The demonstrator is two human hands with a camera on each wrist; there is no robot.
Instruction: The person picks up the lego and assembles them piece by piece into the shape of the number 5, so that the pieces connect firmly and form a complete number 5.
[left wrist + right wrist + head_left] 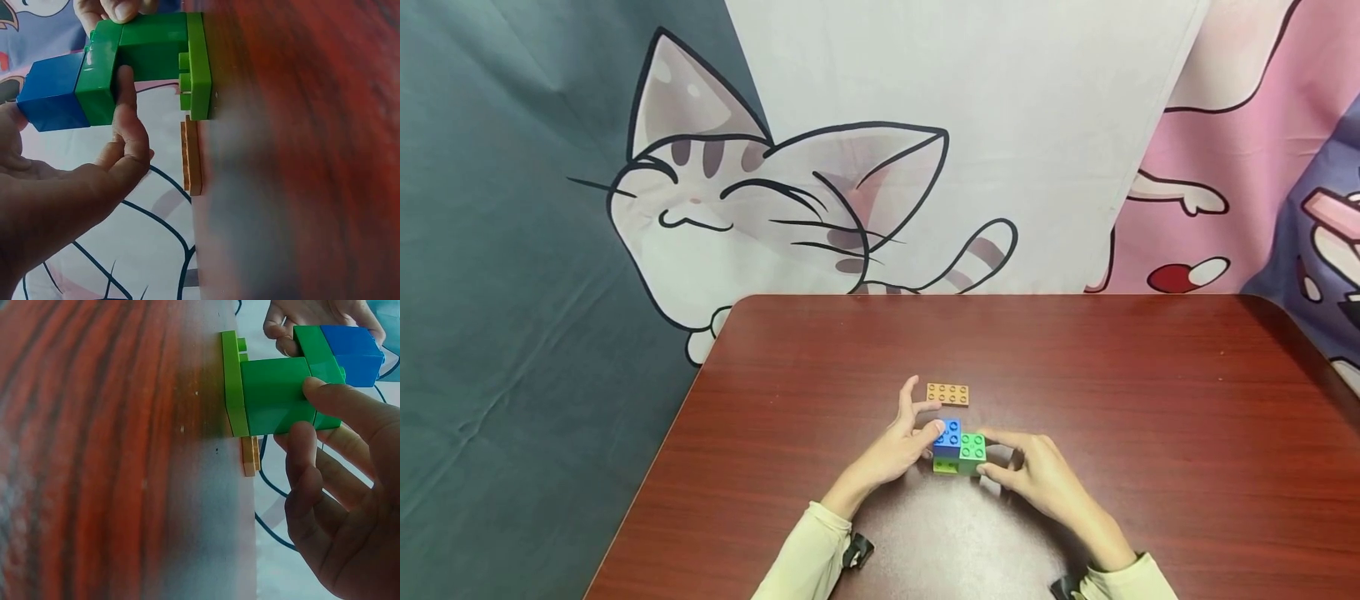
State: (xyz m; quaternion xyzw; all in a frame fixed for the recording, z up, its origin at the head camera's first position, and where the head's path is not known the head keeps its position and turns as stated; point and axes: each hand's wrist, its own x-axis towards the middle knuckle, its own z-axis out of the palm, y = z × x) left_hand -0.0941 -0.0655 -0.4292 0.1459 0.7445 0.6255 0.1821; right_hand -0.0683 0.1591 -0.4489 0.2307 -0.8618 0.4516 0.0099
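A small stack of toy building bricks stands on the table. Its base is a flat lime brick [946, 467], with a green block [277, 394] on it. Across that block lies a longer green brick [99, 72] that overhangs to the left, and a blue brick [949, 447] sits on the overhanging end. My left hand [891, 446] pinches this end, thumb on top of the blue brick and a finger under the overhang. From the right, my right hand [1045, 477] grips the green bricks' sides between thumb and fingers.
A flat tan brick [948, 394] lies just behind the stack. The reddish-brown wooden table [1150, 400] extends to both sides. Behind its far edge hangs cartoon-printed cloth [1037, 125].
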